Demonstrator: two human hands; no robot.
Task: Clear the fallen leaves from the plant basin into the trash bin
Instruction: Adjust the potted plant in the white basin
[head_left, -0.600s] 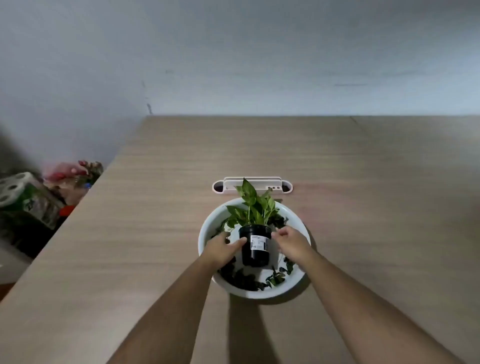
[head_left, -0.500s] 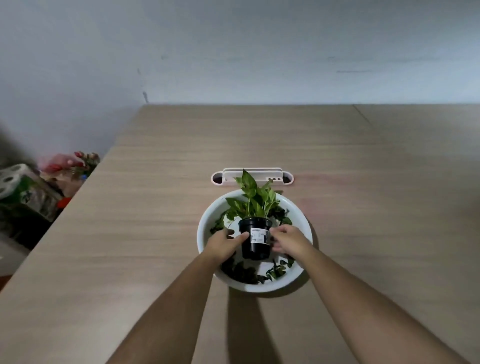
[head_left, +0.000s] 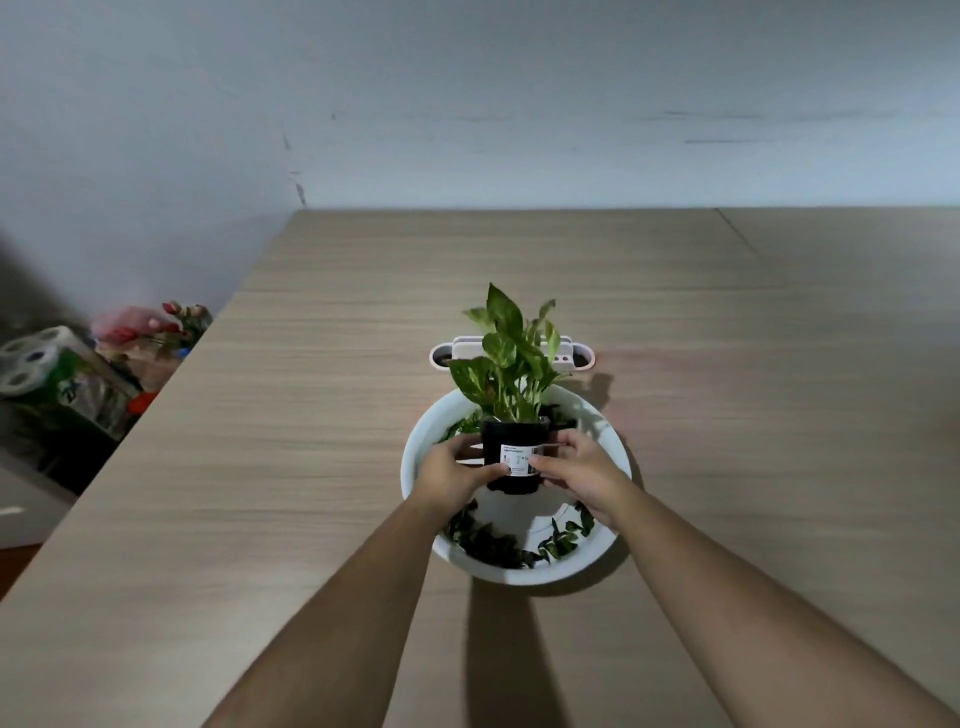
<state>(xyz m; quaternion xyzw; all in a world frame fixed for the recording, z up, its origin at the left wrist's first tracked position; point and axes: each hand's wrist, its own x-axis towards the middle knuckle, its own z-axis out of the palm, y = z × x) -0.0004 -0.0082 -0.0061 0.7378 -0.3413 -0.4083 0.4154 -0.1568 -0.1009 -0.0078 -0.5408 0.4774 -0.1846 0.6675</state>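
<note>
Your two forearms reach in from the bottom of the frame to a white basin (head_left: 415, 462) at centre, standing on the wooden bench (head_left: 311, 415). Your left hand (head_left: 449, 475) and right hand (head_left: 576, 470) each form a closed grip on opposite sides of a black pot (head_left: 514, 460), fingers wrapped round its wall and thumbs meeting near the white label; the pot appears lifted clear of the basin floor, though the exact gap cannot be told. The fallen leaves (head_left: 493, 543), dark and scattered, lie mostly along the basin's near inner edge at lower centre, with a few more showing behind the pot. They look light, limp and possibly damp, so they would likely cling to the plastic; pinching them in small bunches, or sweeping them together against the basin wall first, should serve better than picking single leaves. The pot looks moderately heavy with soil and its smooth sides could slip, so hold it low and level. The green plant (head_left: 506, 364) rises upright above your hands, its stems soft and best left untouched. Just beyond the basin sits a small white holder (head_left: 576, 356). No trash bin can be identified here; cluttered items (head_left: 78, 379) lie off the bench at the left edge.
</note>
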